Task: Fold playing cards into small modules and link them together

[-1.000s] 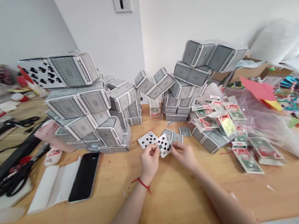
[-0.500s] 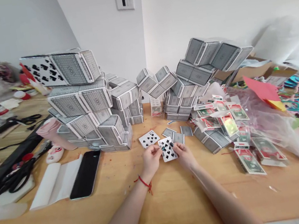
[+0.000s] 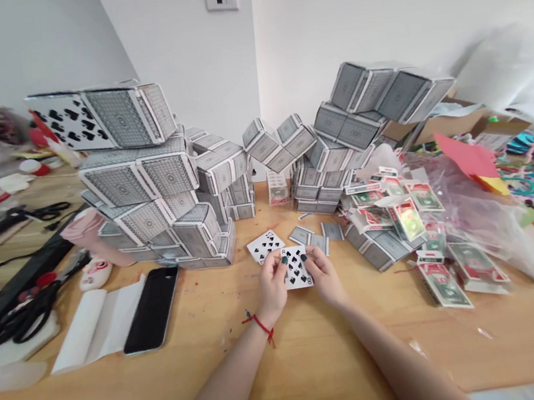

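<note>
Smartphone (image 3: 151,309) lies flat on the wooden table (image 3: 302,368), so I'm going off that for where stuff is. Well to its right there's an eight of spades (image 3: 296,268), face up between two hands. Left hand (image 3: 275,283) pinches the left edge, thumb on the printed side, other fingers mostly hidden behind; right hand (image 3: 322,276) mirrors that on the right edge. My guess is the two-sided pinch keeps something that flimsy flat and straight. Can't tell whether it's one card or several. Right of the phone and a bit farther back, a second spades card (image 3: 262,245) lies face up near some grey-backed cards (image 3: 302,233), all probably left loose for easy reach. Card-covered blocks (image 3: 138,179) tower behind the phone, and far to its right, red-and-green card boxes (image 3: 443,284) sit in a messy pile, seemingly parked out of the way.
</note>
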`<action>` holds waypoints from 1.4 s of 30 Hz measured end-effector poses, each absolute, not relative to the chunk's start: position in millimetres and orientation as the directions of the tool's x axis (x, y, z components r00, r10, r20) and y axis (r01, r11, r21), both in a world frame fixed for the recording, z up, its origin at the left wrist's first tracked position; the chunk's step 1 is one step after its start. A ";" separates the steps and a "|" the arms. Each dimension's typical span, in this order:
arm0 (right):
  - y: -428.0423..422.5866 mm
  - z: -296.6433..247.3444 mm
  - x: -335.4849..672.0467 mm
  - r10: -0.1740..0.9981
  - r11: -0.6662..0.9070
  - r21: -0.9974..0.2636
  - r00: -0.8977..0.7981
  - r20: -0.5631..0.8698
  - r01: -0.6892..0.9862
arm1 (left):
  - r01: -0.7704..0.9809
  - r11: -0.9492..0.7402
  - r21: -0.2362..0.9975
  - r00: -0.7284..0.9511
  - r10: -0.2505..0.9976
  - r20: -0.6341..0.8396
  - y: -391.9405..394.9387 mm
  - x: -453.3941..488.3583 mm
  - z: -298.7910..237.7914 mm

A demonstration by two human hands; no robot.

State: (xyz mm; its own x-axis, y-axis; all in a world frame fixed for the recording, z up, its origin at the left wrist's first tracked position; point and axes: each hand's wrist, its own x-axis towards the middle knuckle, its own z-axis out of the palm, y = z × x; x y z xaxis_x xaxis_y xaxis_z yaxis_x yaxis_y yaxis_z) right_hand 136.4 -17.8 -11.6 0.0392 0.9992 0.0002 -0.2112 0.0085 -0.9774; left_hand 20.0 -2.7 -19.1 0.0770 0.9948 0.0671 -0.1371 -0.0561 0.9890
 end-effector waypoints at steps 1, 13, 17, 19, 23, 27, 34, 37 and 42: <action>-17.7 -11.8 136.4 0.999 -0.004 -0.974 0.036 -0.013 -0.226 | -0.130 -0.054 0.990 0.070 0.995 0.064 -3.0 19.8 -19.0; -18.6 -9.6 136.3 0.994 -0.090 -0.952 0.040 -0.106 -0.292 | -0.078 -0.090 0.993 0.034 0.995 0.092 -5.3 17.5 -10.6; -19.3 -7.6 136.3 0.993 -0.090 -0.953 0.052 -0.109 -0.288 | -0.082 -0.073 0.994 0.034 0.997 0.076 -5.3 17.4 -10.8; -19.6 -7.8 135.4 0.988 -0.115 -0.944 0.062 -0.141 -0.310 | -0.095 -0.064 0.993 0.038 0.997 0.068 -5.3 17.7 -10.6; -21.8 -5.7 131.3 0.974 -0.180 -0.877 0.041 -0.221 -0.445 | -0.117 -0.077 0.990 0.040 0.996 0.082 -4.8 16.9 -9.3; -23.2 -1.8 129.3 0.967 -0.238 -0.792 -0.057 -0.250 -0.562 | -0.103 -0.100 0.990 0.024 0.994 0.103 -2.1 12.9 -9.8; -17.7 -10.1 135.7 0.970 -0.240 -0.824 -0.088 -0.228 -0.513 | -0.171 0.049 0.984 0.073 0.997 -0.037 5.7 10.1 -14.9; -16.0 -15.6 138.3 0.972 -0.226 -0.837 -0.055 -0.229 -0.499 | -0.184 0.073 0.980 0.107 0.993 -0.054 6.1 11.2 -15.8; -14.6 -18.1 140.1 0.978 -0.198 -0.851 -0.034 -0.208 -0.487 | -0.182 0.063 0.981 0.133 0.990 -0.039 5.6 10.6 -17.0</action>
